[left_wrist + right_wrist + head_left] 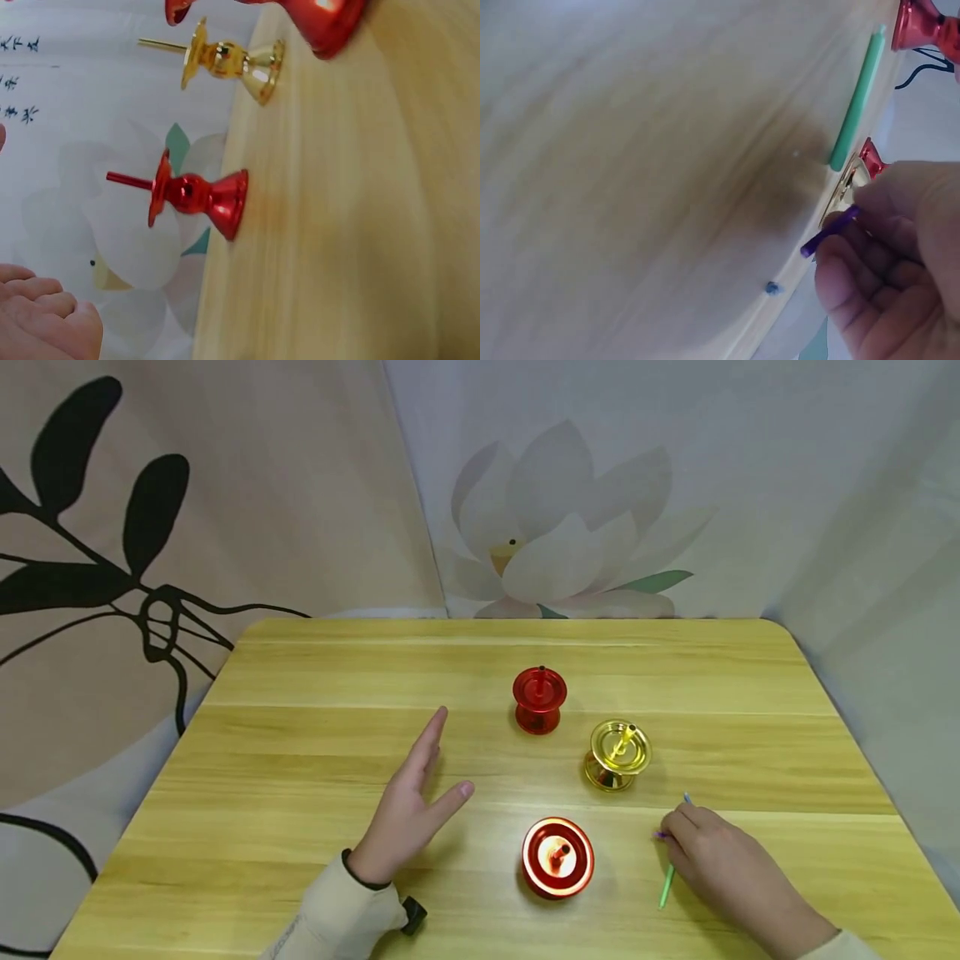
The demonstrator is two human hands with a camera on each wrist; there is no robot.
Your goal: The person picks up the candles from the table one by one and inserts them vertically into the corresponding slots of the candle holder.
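My right hand (720, 860) pinches a thin purple candle (830, 231) between thumb and fingertips, low over the table. A green candle (859, 97) lies beside it, and the end of a blue one (773, 288) shows past the fingers. Left of that hand stand three metallic candlesticks, each with a thin upright stem: a red one (539, 702) farthest back, a gold one (617, 756) in the middle, and another red one (557, 860) nearest the front. My left hand (408, 818) hovers to their left with straight fingers and thumb spread, holding nothing.
The wooden table (315, 760) has rounded back corners. Behind it hangs a pale curtain (750, 485) printed with a lotus; dark leaves are printed at the left. A dark strap with a small black device (412, 916) sits at the left wrist.
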